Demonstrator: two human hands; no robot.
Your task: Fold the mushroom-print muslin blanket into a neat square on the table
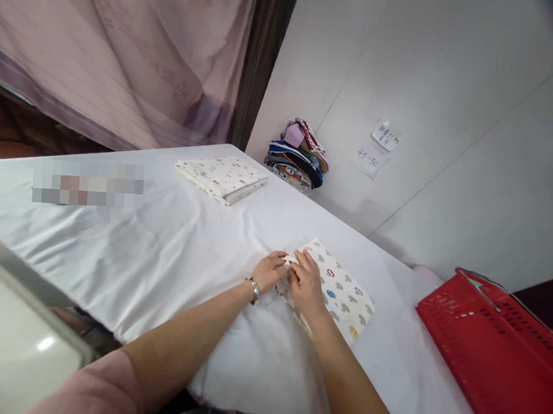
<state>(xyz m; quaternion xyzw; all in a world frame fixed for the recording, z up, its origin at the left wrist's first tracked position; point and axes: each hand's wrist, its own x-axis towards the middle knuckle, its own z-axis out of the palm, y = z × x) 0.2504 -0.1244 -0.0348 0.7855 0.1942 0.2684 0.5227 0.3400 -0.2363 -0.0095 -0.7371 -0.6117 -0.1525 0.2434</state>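
Note:
A folded white cloth printed with grey, red, blue and yellow motifs lies on the white-covered bed or table. At its left corner my left hand pinches a bunched bit of the fabric. Close against it, my right hand grips the same bit, with its palm over the cloth. Both hands' fingers are bent together, and the edge between them is partly hidden. Farther back rests a second folded cloth, cream with small dark prints, apart from both hands.
On the right stands a red plastic basket with a metal handle. A pile of folded textiles is stacked by the grey wall, near paper notes. Pink curtains hang at the back left. A pale glossy surface fills the lower left.

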